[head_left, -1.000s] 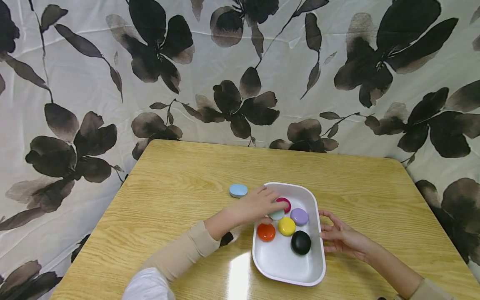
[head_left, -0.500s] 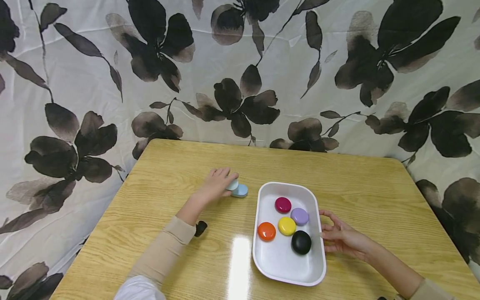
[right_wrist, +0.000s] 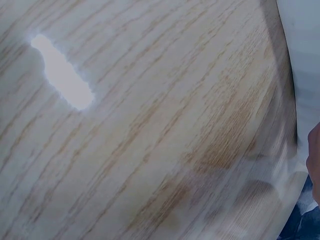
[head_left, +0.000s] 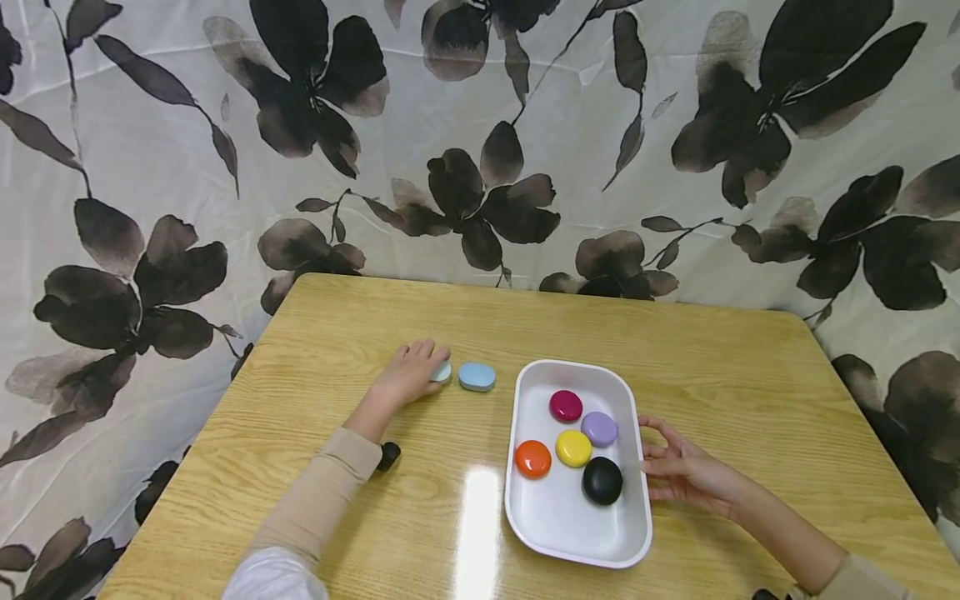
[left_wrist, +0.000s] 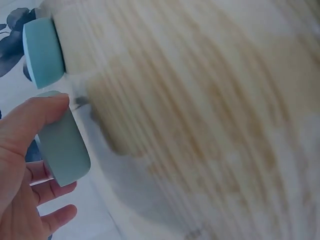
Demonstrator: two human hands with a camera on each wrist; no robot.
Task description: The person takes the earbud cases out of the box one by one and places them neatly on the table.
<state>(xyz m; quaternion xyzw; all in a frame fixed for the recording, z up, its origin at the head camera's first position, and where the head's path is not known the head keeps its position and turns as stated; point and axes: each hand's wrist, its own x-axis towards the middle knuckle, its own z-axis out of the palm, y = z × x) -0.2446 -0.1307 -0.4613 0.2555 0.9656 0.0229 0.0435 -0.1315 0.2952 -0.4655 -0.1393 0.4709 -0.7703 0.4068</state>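
Observation:
My left hand (head_left: 408,375) pinches a smooth pale green rounded piece (left_wrist: 65,145) between thumb and fingers, low over the table, left of a light blue oval piece (head_left: 477,377). In the left wrist view, the blue piece (left_wrist: 44,52) appears just beyond the thumb. A white tray (head_left: 562,533) holds a crimson piece (head_left: 566,406), a lavender piece (head_left: 599,429), a yellow piece (head_left: 573,448), an orange piece (head_left: 533,459) and a black piece (head_left: 602,481). Against the tray's right wall rest the loosely bent fingers of my right hand (head_left: 690,475).
All of this is on a light wooden table (head_left: 337,333). Behind it hangs a white cloth (head_left: 585,167) printed with dark flowers. A bright reflection lies on the tabletop left of the tray.
My left hand has carried the pale green piece out of the tray, past the blue piece, to its left side. The right hand stays at the tray.

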